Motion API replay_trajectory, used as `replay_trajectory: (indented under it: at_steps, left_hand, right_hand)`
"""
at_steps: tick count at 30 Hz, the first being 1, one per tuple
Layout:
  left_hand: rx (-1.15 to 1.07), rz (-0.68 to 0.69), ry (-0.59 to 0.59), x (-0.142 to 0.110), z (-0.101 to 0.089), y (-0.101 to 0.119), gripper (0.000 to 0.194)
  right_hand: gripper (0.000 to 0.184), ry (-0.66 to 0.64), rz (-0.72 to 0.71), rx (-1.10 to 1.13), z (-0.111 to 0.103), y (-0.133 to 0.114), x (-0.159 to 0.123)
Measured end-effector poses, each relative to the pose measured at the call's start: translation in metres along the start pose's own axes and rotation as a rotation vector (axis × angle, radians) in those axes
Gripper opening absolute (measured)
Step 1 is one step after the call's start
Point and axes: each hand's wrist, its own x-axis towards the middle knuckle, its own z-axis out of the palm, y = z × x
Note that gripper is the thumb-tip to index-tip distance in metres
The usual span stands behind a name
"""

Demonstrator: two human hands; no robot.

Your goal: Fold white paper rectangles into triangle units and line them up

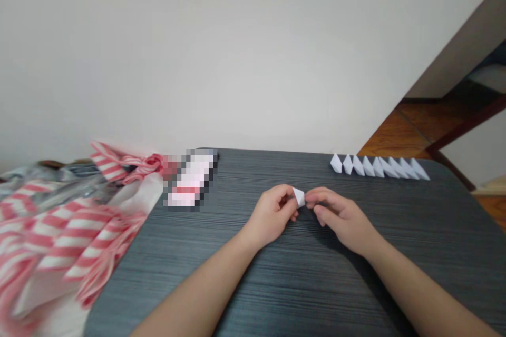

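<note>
My left hand pinches a small folded white paper piece between thumb and fingers, just above the dark table. On the other side, my right hand has its fingertips at the paper's right edge, thumb held apart from the fingers. Whether those fingertips press on the paper or only brush it, I cannot tell. Toward the table's back right stands a row of several similar folded white paper pieces, set side by side.
A blurred-out flat pinkish-white object lies at the table's back left. Red-and-white striped cloth is heaped beyond the left edge. A pale wall rises behind the table, and wooden floor shows at the right.
</note>
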Motion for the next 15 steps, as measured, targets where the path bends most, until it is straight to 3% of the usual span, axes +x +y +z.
replay_trajectory:
  at_steps: [15]
  left_hand:
    - [0.035,0.027,-0.003,0.0003,-0.0011,-0.004,0.011]
  right_hand:
    - [0.02,0.007,-0.004,-0.019,-0.0003,0.0004,0.0001]
